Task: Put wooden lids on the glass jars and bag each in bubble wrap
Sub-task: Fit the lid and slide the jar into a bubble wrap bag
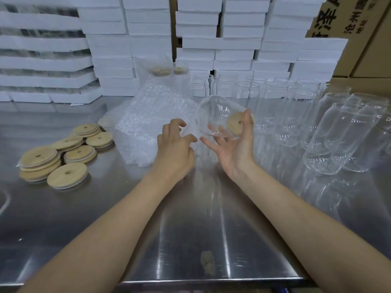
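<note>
My right hand (234, 142) holds a glass jar (213, 117) on its side above the steel table, thumb on the wooden lid (236, 123) that closes its mouth, fingers under the glass. The jar's base points left toward the bubble wrap (148, 123). My left hand (176, 144) hovers with curled fingers at the edge of the bubble wrap pile, pinching a clear bag edge; the grip is hard to make out. Loose wooden lids (63, 153) with centre holes lie in a heap at the left.
Several empty glass jars (296, 106) stand at the back right, and more (342, 134) lie on their sides at the right. Two bagged jars (167, 70) stand behind the wrap. White foam boxes (148, 39) and cardboard cartons (359, 28) are stacked along the back.
</note>
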### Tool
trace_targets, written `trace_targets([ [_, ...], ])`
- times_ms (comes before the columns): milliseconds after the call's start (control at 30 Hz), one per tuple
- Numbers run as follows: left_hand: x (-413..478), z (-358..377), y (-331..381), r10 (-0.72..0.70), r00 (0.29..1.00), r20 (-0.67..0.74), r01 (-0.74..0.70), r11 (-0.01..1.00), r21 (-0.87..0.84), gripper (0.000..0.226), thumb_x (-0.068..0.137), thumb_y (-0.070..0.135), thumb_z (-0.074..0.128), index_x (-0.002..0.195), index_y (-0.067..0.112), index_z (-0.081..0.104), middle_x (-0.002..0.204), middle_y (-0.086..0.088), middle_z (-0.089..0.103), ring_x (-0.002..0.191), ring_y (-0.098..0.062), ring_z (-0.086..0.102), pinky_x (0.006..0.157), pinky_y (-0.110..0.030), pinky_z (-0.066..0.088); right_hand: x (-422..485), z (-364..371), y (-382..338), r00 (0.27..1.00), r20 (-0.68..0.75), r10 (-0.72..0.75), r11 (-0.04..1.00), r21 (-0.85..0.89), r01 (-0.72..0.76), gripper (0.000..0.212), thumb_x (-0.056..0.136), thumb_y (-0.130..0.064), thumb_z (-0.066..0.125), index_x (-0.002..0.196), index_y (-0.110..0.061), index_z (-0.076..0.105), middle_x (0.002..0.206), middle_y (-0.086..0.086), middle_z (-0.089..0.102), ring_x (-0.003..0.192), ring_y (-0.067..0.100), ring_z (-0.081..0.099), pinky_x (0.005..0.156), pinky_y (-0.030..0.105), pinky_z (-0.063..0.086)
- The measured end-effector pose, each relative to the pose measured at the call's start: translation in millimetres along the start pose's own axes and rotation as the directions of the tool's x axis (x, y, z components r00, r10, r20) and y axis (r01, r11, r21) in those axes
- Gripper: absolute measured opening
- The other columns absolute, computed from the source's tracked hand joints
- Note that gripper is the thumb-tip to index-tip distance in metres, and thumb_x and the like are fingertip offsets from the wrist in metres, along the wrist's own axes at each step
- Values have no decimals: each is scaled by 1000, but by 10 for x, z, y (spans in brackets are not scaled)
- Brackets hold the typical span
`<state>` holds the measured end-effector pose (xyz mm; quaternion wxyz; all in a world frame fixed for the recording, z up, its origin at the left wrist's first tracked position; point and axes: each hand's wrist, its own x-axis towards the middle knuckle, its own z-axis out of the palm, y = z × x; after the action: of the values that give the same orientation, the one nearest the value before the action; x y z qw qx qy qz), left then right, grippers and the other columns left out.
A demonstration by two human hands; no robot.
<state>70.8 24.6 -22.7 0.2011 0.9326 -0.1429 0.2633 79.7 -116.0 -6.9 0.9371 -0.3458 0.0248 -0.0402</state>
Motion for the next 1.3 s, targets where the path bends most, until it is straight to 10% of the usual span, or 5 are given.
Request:
trace_targets([
  [267,41,-4,-131,-57,998,-36,59,998,33,38,89,22,66,124,12,57,118,-3,44,101,-18,49,74,-28,42,-16,22,-6,999,-30,20,999,49,-18,63,88,-56,58,137,-26,31,116,13,53,95,27,71,93,55,52],
  [500,32,79,-92,8,1000,1,-8,986,166,72,68,69,67,123,22,61,128,-7,37,114,-25,37,93,-35,35,6,15,1,993,-105,-60,998,-11,59,69,88,-56,58,141,-20,29,134,18,48,87,24,71,85,41,57],
  [867,-15,120,-49,-56,995,76,66,990,-128,29,85,13,55,76,33,74,148,3,25,134,-10,10,95,-20,4,47,-13,0,985,-149,-86,996,4,87,67,88,-57,57,138,-20,31,129,15,50,92,27,71,81,36,55],
  [1100,6,114,-68,4,999,43,2,990,-140,50,81,19,71,129,21,57,117,2,37,107,-17,41,91,-16,24,7,27,10,975,-47,-217,959,-200,203,89,71,-54,67,139,-25,17,121,12,52,83,26,74,97,40,52],
  [1300,65,-6,-69,-113,971,-212,28,930,-367,21,94,6,51,106,12,67,90,2,60,80,-19,61,76,-21,46,37,8,41,932,-169,-321,920,-287,265,80,80,-35,78,131,-23,18,118,6,58,78,25,74,86,30,54],
])
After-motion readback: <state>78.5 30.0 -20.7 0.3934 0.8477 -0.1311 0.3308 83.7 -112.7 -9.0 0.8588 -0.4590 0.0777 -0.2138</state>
